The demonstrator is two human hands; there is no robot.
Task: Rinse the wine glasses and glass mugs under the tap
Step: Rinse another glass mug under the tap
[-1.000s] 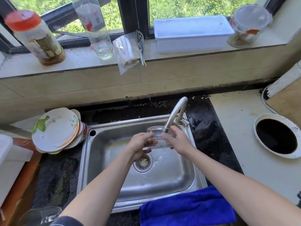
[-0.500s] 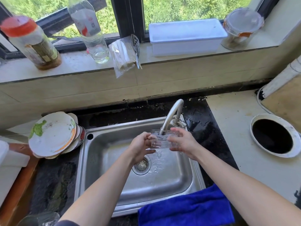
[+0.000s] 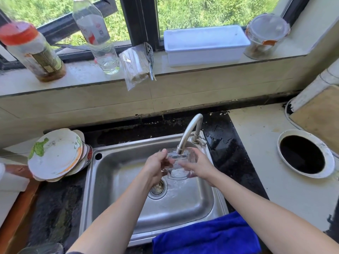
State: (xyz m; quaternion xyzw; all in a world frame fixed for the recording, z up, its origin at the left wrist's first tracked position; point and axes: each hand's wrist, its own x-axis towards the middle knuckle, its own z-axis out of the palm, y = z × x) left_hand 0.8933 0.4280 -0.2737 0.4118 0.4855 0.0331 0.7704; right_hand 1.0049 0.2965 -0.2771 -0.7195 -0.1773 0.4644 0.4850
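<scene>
A clear glass mug [image 3: 178,165] is held over the steel sink [image 3: 117,213], its mouth right under the spout of the curved tap [image 3: 190,133]. My left hand [image 3: 157,166] grips the mug's left side with curled fingers. My right hand [image 3: 200,166] holds its right side, fingers wrapped round the wall. Water splashes near the drain [image 3: 157,187]. Another glass [image 3: 42,249] shows partly at the bottom left edge.
A stack of plates [image 3: 56,155] sits left of the sink. A blue cloth [image 3: 205,235] lies over the sink's front edge. A round hole [image 3: 302,156] opens in the right counter. Bottles, a jar and a white box [image 3: 205,44] line the window sill.
The mug has tilted and shifted slightly under the spout while both hands keep hold of it. The view has dipped a little.
</scene>
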